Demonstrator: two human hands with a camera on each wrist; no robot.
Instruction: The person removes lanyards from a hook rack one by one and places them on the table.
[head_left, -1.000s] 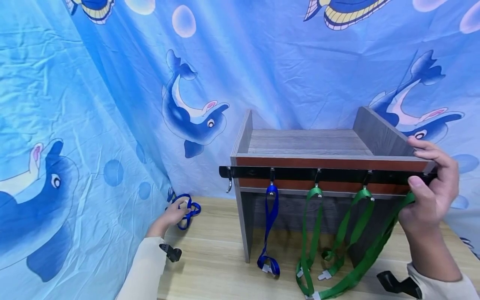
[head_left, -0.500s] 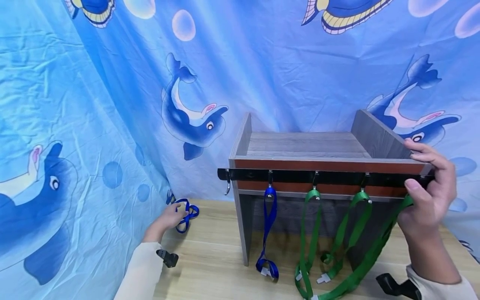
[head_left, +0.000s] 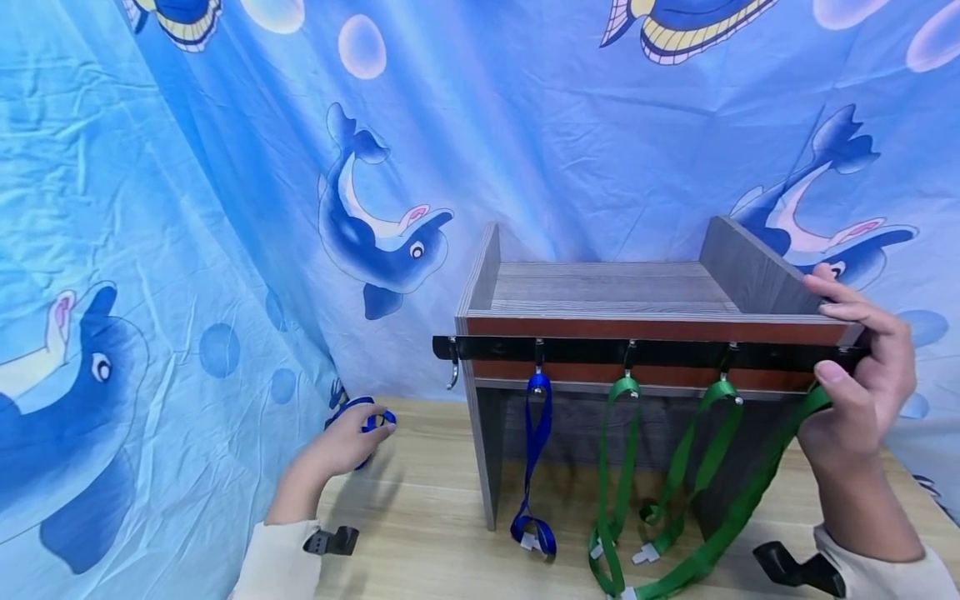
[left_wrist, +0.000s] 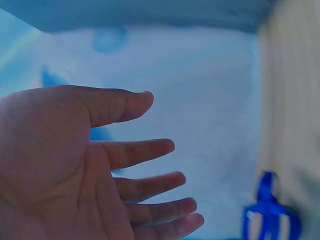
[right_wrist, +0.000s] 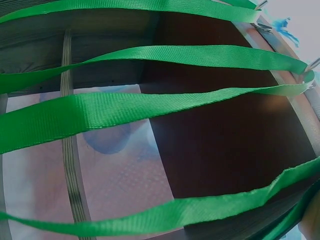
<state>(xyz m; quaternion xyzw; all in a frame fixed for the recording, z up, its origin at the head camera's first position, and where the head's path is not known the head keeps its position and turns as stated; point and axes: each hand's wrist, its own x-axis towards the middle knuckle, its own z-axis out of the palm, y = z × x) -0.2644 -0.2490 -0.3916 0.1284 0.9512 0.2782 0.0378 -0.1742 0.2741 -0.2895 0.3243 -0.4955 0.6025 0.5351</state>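
Note:
My left hand point(head_left: 345, 443) hovers over a bunched blue lanyard point(head_left: 389, 416) on the table at the left. In the left wrist view its fingers are spread with nothing in them, and the blue lanyard point(left_wrist: 272, 222) lies apart from them. At the shelf's right front corner my right hand point(head_left: 862, 379) grips the grey shelf point(head_left: 600, 287) and the end of its black hook rail point(head_left: 678, 352), thumb in front. A green lanyard point(head_left: 738, 517) runs down from beside that thumb; its top is hidden by the hand. Two more green lanyards point(head_left: 633, 442) and a blue lanyard point(head_left: 534, 454) hang from hooks.
The leftmost hook point(head_left: 453, 375) has no lanyard on it. White clips point(head_left: 647, 552) at the lanyard ends reach down near the wooden table point(head_left: 420, 517). A blue dolphin-print curtain point(head_left: 225, 208) stands behind and along the left side.
My left hand has come up off the blue lanyard and slightly towards me, leaving it on the table. My right hand keeps its grip on the shelf corner.

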